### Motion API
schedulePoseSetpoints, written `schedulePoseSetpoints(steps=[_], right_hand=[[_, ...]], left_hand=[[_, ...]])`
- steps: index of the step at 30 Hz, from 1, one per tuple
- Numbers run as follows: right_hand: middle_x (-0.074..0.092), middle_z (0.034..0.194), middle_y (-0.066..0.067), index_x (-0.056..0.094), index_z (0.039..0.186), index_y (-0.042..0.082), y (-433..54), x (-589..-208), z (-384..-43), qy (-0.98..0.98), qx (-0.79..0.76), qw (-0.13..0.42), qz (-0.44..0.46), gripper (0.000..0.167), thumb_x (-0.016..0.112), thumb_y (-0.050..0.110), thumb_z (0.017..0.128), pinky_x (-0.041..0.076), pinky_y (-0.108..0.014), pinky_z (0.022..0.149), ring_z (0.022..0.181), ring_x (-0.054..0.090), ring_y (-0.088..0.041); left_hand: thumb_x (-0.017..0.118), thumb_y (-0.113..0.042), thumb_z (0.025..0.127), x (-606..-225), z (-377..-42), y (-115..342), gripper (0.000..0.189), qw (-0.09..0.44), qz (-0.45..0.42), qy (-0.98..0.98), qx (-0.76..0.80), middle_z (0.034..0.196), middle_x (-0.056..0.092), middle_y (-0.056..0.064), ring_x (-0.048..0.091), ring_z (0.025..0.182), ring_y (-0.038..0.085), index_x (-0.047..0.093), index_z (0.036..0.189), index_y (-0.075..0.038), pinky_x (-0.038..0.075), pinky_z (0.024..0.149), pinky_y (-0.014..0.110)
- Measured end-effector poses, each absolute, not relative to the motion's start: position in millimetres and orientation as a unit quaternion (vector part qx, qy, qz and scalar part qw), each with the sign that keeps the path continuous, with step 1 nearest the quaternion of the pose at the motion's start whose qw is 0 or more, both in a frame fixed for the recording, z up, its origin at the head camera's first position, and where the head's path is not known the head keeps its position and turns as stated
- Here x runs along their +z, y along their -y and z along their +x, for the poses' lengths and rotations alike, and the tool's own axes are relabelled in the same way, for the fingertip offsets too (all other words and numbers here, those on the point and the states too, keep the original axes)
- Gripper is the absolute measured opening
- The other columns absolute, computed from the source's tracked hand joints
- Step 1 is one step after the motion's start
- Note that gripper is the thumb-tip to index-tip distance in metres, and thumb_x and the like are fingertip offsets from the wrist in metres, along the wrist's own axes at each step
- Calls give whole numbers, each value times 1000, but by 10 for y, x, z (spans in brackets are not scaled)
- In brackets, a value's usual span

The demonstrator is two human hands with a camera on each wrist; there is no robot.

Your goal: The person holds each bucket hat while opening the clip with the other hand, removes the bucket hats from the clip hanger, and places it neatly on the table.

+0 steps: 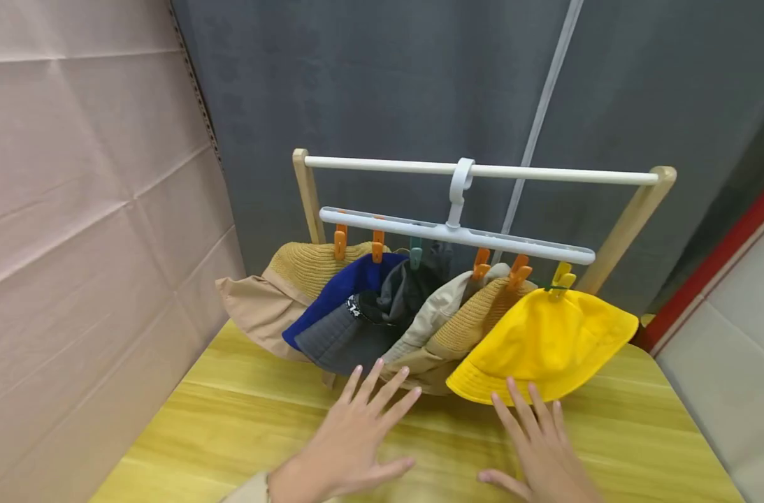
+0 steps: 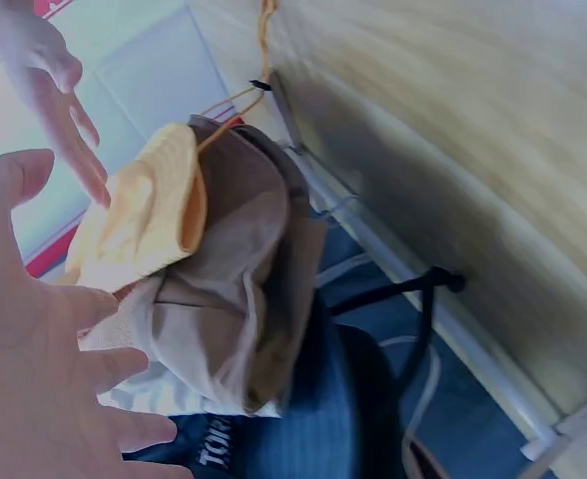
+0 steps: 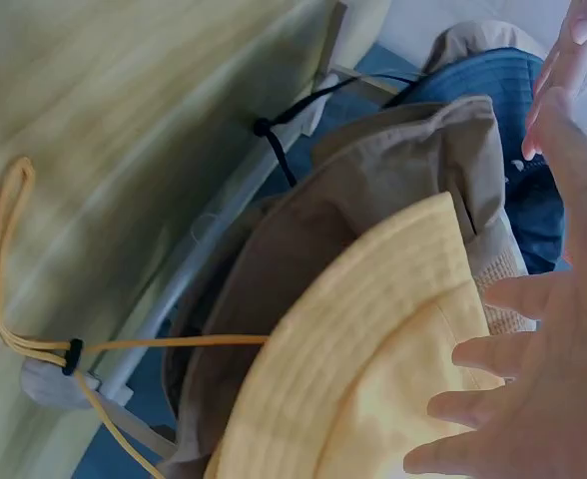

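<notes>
My left hand (image 1: 356, 433), fingers spread, holds nothing in front of the dark grey bucket hat (image 1: 350, 335) and a beige sun hat (image 1: 428, 318). My right hand (image 1: 542, 447) is also spread; in the head view its fingertips overlap the brim of the yellow bucket hat (image 1: 545, 342). A blue hat (image 1: 356, 286) and a straw-crowned hat with a beige brim (image 1: 265, 307) hang further left. Another straw-crowned hat (image 1: 482, 311) hangs beside the yellow one. Orange clips (image 1: 378, 244), a teal clip (image 1: 416, 255) and a yellow clip (image 1: 561, 276) fasten the hats to a white hanger (image 1: 514, 244).
The hanger hooks over the white rod (image 1: 558, 175) of a rack with wooden posts (image 1: 627, 227). This stands on a wood-grain table (image 1: 199, 419). Behind is a grey curtain (image 1: 382, 77); a pale cloth wall (image 1: 92, 244) borders the left. Hat cords (image 3: 174, 342) dangle below the brims.
</notes>
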State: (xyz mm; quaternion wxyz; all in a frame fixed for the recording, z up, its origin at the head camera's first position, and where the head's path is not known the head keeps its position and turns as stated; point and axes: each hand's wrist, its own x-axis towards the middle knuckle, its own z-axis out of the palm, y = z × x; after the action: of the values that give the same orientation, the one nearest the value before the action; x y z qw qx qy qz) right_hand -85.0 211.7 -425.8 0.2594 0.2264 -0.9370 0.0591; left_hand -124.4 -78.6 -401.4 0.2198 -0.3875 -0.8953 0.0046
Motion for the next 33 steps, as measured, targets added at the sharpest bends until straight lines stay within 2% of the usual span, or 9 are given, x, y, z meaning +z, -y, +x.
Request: schedulePoseSetpoints(steps=[2,4,7,10,14,18,21,27,33], right_hand=[[14,156,-11,25,148,16,-2128,-4213,-856,938,71,261,217,91,40,74,79,2,-64,108,143,7,-34],[21,153,-13,30,145,14,-2139,-4137,-868,939,87,260,206,86,41,71,82,15,-70,102,137,20,-40],[33,145,-18,39,140,9,-2167,-3989,-888,941,112,258,188,77,54,59,83,19,-68,103,125,35,-43],[38,141,-21,43,136,3,-2209,-3820,-911,938,136,265,179,71,65,45,83,23,-64,103,121,39,-42],[42,136,-24,45,133,-1,-2282,-3611,-986,926,163,296,169,63,68,31,84,38,-61,89,116,43,-41],[43,134,-28,45,131,-3,-2402,-3412,-1109,918,205,309,141,54,65,21,88,37,-63,89,117,41,-45],[45,130,-29,46,130,-5,-2502,-3259,-1215,915,233,311,109,48,62,16,90,35,-64,90,115,42,-47],[48,126,-30,46,130,-5,-2637,-3023,-1453,913,275,300,38,43,49,23,97,42,-64,81,106,48,-48],[46,132,-31,41,136,-3,-2692,-2911,-1656,915,317,248,20,51,36,34,101,38,-64,88,116,44,-51]], left_hand=[[40,-71,83,-3975,-1246,721,81,214,-390,896,-4,155,21,3,23,139,37,20,149,-29,25,108,55],[43,-70,83,-3925,-1251,649,82,207,-393,896,-14,155,20,3,22,140,37,19,149,-29,25,108,55],[46,-68,83,-3840,-1275,513,82,205,-400,893,-35,156,19,2,21,140,37,19,149,-29,25,108,55],[42,-68,85,-3735,-1305,342,80,213,-407,887,-48,156,17,2,19,141,36,17,149,-28,26,108,54],[37,-69,86,-3551,-1332,75,78,225,-414,879,-69,157,11,0,17,142,34,16,149,-28,22,111,52],[37,-68,87,-3365,-1373,-203,76,231,-416,874,-98,157,12,-2,19,142,31,16,149,-28,22,112,48],[39,-61,91,-3271,-1457,-382,71,252,-416,865,-124,154,23,1,27,139,30,20,149,-25,29,110,44],[45,-41,96,-3182,-1685,-684,56,279,-396,854,-192,143,42,4,42,129,22,35,143,-14,35,107,31],[50,-31,95,-3215,-1890,-906,50,235,-372,865,-242,138,46,2,47,123,14,39,140,-12,36,104,24]])
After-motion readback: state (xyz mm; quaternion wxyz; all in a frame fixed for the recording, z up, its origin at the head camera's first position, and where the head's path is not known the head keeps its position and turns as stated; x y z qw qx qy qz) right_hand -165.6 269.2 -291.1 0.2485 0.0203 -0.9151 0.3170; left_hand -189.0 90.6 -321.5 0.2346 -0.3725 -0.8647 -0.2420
